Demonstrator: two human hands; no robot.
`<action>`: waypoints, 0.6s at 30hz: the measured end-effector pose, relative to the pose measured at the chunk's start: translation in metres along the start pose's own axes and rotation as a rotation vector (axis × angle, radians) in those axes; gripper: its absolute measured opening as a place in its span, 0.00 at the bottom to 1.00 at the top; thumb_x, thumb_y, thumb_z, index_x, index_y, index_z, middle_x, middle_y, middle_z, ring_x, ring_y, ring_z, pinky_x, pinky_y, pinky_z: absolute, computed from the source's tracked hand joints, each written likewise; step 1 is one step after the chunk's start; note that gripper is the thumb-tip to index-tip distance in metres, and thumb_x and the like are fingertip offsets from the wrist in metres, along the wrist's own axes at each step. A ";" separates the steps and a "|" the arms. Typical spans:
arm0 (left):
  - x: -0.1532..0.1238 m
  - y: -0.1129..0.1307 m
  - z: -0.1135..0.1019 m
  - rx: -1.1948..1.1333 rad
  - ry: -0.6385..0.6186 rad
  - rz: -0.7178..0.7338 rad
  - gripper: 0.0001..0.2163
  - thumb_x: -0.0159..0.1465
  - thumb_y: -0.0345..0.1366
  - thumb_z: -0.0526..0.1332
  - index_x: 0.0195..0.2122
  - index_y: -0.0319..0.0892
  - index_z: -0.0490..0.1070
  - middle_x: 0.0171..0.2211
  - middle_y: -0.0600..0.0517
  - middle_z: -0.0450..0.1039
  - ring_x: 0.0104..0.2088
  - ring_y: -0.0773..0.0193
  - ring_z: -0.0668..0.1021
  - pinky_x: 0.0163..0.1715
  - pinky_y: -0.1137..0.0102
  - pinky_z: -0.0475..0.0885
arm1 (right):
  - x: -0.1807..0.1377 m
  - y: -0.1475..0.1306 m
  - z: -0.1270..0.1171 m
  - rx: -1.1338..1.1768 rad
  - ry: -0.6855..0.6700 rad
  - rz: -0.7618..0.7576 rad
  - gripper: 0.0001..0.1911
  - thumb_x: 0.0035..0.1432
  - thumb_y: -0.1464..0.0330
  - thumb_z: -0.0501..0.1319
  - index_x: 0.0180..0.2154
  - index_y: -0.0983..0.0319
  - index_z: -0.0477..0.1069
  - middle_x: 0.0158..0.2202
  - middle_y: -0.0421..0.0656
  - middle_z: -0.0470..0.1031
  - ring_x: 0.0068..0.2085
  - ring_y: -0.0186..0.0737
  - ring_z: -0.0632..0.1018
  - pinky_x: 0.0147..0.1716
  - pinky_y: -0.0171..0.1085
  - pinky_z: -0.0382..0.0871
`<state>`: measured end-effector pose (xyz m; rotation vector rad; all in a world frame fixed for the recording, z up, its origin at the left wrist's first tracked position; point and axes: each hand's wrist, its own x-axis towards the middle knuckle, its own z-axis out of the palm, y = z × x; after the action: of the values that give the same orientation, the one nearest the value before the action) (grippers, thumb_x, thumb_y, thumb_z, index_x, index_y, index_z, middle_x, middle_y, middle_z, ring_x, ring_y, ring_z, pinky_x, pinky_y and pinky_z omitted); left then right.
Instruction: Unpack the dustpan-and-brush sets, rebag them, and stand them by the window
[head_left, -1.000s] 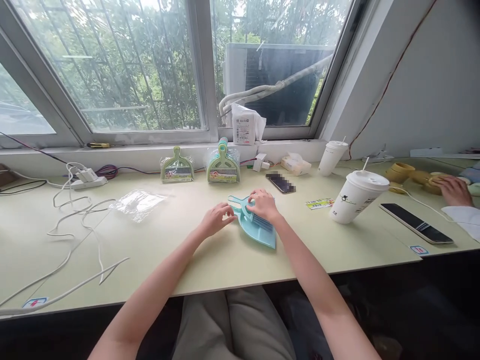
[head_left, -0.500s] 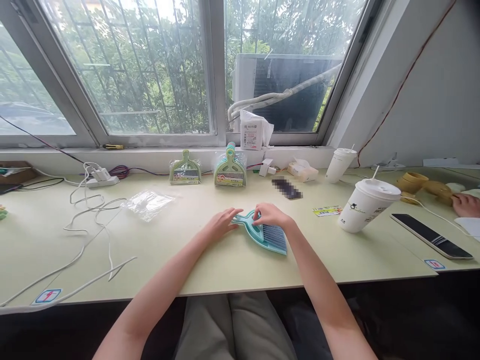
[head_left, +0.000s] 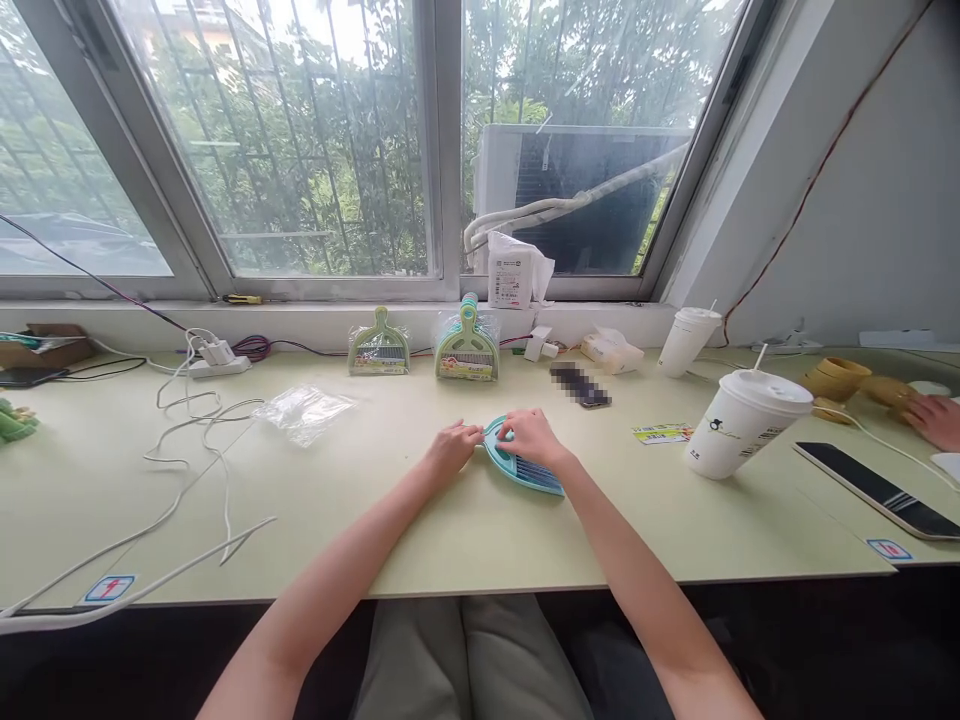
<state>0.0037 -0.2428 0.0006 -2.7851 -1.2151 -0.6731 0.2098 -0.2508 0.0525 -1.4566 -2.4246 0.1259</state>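
Surface: a pale green table (head_left: 465, 540) is running the full width of the view, its near edge lying just above the person's lap.
Room: a wide barred window (head_left: 300, 150) is sitting behind the far edge, with a white wall (head_left: 862, 200) closing off the right.
Left hand: the left hand (head_left: 452, 450) is resting on the table with fingers curled, fingertips touching the handle end of the teal dustpan (head_left: 521, 466); whether it is really gripping is not clear.
Right hand: the right hand (head_left: 534, 438) is lying half closed on top of the dustpan, fingers bent over its handle part.
Dustpan place: it is lying flat at the table's middle, between the 2 hands, its ribbed blade pointing near and right.
Open room: bare table is stretching near and left of the hands, and also right of them up to the cup.
Left side: white cables (head_left: 187, 450) are looping across the far left, with a crumpled clear plastic bag (head_left: 304, 411) lying between them and the hands.
Far edge: 2 packaged dustpan sets (head_left: 465, 350) are standing against the sill, and a phone (head_left: 581, 385) is lying just right of them.
Right side: a white paper cup (head_left: 742, 420) with a straw is standing well right of the dustpan, a dark tablet (head_left: 877, 490) lying beyond it.
Other person: another person's hand (head_left: 930, 415) is showing at the far right edge.
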 end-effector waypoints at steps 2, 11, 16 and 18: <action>0.001 -0.002 -0.006 -0.008 0.054 -0.028 0.19 0.59 0.20 0.50 0.41 0.46 0.74 0.48 0.48 0.74 0.51 0.58 0.75 0.62 0.53 0.56 | 0.001 -0.002 0.006 -0.031 0.058 0.001 0.07 0.55 0.64 0.60 0.31 0.58 0.75 0.37 0.43 0.77 0.45 0.43 0.73 0.47 0.41 0.54; 0.007 0.019 -0.012 -0.866 0.161 -0.514 0.20 0.65 0.46 0.51 0.54 0.43 0.63 0.57 0.41 0.65 0.58 0.51 0.67 0.55 0.53 0.62 | 0.001 -0.024 0.022 0.268 0.456 0.283 0.10 0.56 0.59 0.57 0.36 0.57 0.69 0.38 0.43 0.77 0.36 0.41 0.76 0.37 0.38 0.64; 0.004 0.044 -0.004 -1.362 0.011 -0.464 0.21 0.59 0.41 0.57 0.53 0.44 0.60 0.52 0.45 0.68 0.52 0.58 0.71 0.50 0.63 0.68 | 0.002 -0.034 0.023 0.416 0.496 0.208 0.11 0.55 0.59 0.57 0.37 0.58 0.71 0.39 0.45 0.77 0.29 0.39 0.73 0.34 0.38 0.66; 0.004 0.042 -0.005 -1.437 0.012 -0.546 0.22 0.55 0.38 0.59 0.51 0.44 0.61 0.47 0.46 0.71 0.48 0.57 0.73 0.47 0.63 0.69 | 0.006 -0.030 0.019 0.475 0.425 0.134 0.13 0.56 0.58 0.56 0.36 0.58 0.72 0.38 0.44 0.77 0.28 0.38 0.74 0.34 0.37 0.67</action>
<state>0.0341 -0.2701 0.0124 -3.1804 -2.0678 -2.3919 0.1758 -0.2582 0.0428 -1.2686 -1.8032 0.3556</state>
